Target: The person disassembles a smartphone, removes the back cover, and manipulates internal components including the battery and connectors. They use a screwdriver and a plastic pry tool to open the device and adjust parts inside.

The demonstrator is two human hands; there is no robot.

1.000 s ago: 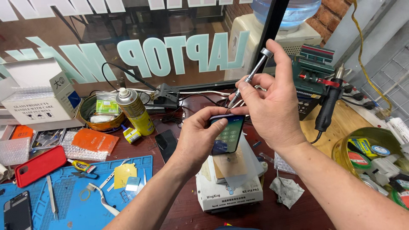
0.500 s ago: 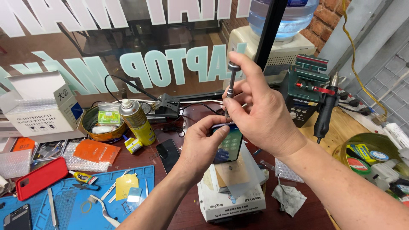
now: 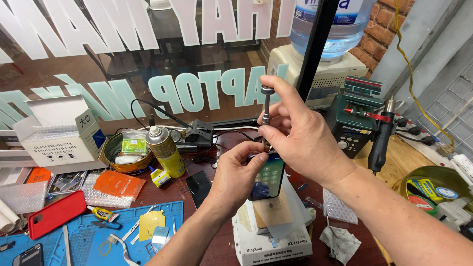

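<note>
Far to my left on the dark wooden counter [image 3: 212, 246] stands an open white cardboard box [image 3: 59, 130], with a flat red phone case [image 3: 56, 213] lying below it beside the blue rubber work mat [image 3: 88, 236]. Further along sits a round metal tin [image 3: 123, 155], and just beside it a gold spray can with a silver top [image 3: 165, 150] stands upright. My left hand [image 3: 236, 175] comes up from below, fingers closed around the lower edge of a slim dark smartphone with a lit screen [image 3: 267, 176], which I hold upright above a white boxed machine [image 3: 271, 231]. My right hand [image 3: 300, 138] is pinched shut on a thin silver metal screwdriver [image 3: 266, 106], held upright with my forefinger on its cap and its tip pointing down at the phone's top edge. Right of that stand a dark soldering station [image 3: 354, 120] and a black hot-air handle [image 3: 382, 138], and at the far right a green round tin [image 3: 436, 189].
</note>
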